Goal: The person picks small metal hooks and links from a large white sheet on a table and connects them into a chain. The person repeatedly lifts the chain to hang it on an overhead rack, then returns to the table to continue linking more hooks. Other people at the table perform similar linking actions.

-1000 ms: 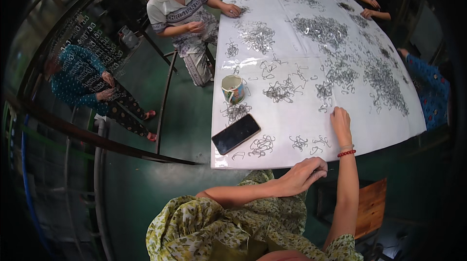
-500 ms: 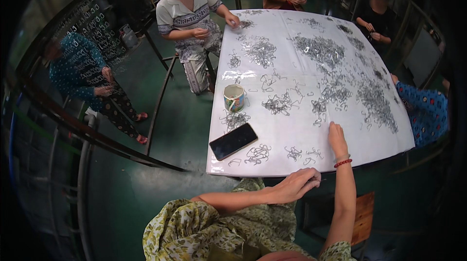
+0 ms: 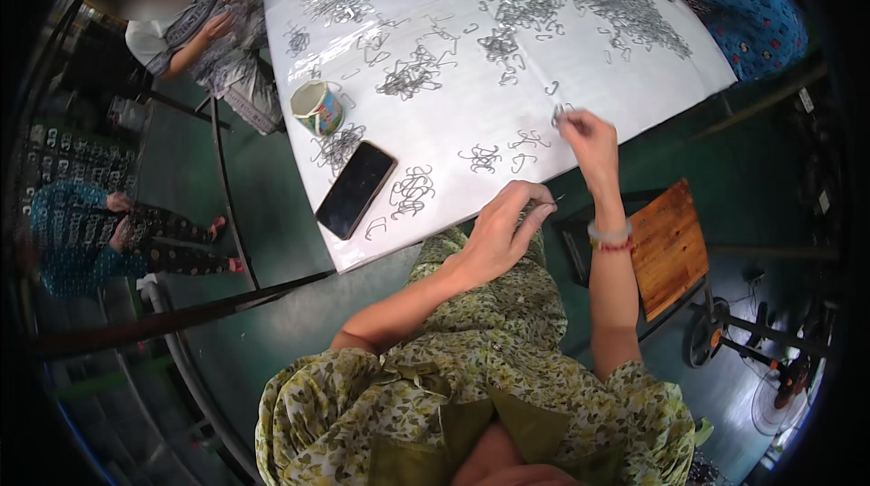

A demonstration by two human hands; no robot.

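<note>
My left hand (image 3: 509, 230) is closed in a pinch by the table's near edge, with the tip of a thin metal piece (image 3: 558, 199) poking out past its fingertips. Over the white table (image 3: 471, 164), my right hand (image 3: 589, 143) has its fingers closed on bent wire hooks (image 3: 558, 113); how many is hidden. One loose wire hook (image 3: 552, 88) lies just beyond it. Small groups of the same grey hooks lie near my hands, among them a cluster (image 3: 480, 158) and a larger pile (image 3: 413, 192) beside a black phone (image 3: 357, 189).
A patterned cup (image 3: 317, 109) stands at the table's left side. Several more hook piles (image 3: 630, 14) spread over the far part. One person (image 3: 195, 28) sits at the left, and a blue patterned sleeve (image 3: 748, 24) shows at the right. A wooden stool (image 3: 671, 250) stands beside my right arm.
My view has swung right and down. The right hand, previously reaching over the table, now has wire hooks between its fingers. The left hand stays pinched near the table's edge.
</note>
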